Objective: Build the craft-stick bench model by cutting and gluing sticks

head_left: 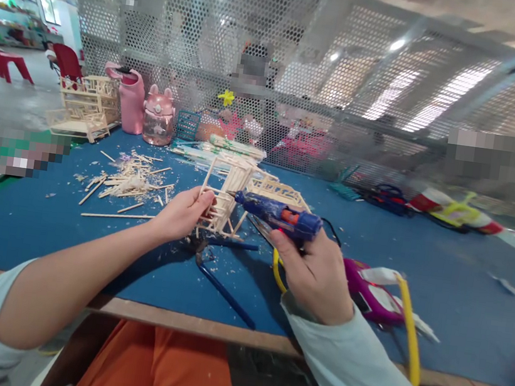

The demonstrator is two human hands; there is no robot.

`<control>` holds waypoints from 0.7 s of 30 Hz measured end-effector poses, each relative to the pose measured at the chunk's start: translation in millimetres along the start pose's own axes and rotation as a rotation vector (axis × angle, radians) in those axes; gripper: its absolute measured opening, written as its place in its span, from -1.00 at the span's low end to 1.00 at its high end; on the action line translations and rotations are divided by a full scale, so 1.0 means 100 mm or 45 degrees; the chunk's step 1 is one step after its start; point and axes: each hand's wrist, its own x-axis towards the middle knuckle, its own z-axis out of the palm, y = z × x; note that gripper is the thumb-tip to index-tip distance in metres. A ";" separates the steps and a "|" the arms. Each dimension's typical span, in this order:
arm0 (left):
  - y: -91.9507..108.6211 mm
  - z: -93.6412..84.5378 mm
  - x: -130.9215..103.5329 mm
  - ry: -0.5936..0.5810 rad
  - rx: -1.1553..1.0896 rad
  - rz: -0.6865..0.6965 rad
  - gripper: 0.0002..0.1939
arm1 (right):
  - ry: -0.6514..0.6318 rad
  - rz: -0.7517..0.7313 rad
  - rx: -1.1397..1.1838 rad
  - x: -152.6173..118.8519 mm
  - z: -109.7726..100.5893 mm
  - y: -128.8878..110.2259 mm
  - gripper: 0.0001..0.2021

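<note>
My left hand (183, 212) is closed on the left side of a small wooden stick model (232, 186), a frame built of thin pale sticks. In my right hand (318, 270) is a blue glue gun (278, 213) with an orange part on its side. Its nozzle points left and reaches the model close to my left thumb; whether it touches a stick I cannot tell. Just below the model, pliers (222, 277) with blue handles lie spread on the table. Behind the glue gun, another part of slatted pale sticks (277, 189) is partly hidden.
Loose sticks and scraps (131, 179) lie in a heap at left. Behind stand a pink bottle (131, 103), a clear pink bottle (158, 120) and a finished-looking stick model (85, 110). A purple power strip (372, 293) with a yellow cord is at right. A perforated metal screen (187, 38) borders the back.
</note>
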 end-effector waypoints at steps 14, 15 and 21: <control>0.01 0.01 0.00 0.009 -0.032 -0.033 -0.77 | -0.037 0.029 -0.033 -0.02 0.01 0.02 -0.69; 0.01 0.01 0.00 0.013 -0.034 -0.035 -0.77 | -0.036 0.029 -0.038 -0.02 0.01 0.02 -0.69; 0.01 0.00 0.01 0.019 -0.030 -0.038 -0.76 | -0.008 -0.003 -0.045 -0.02 0.01 0.03 -0.70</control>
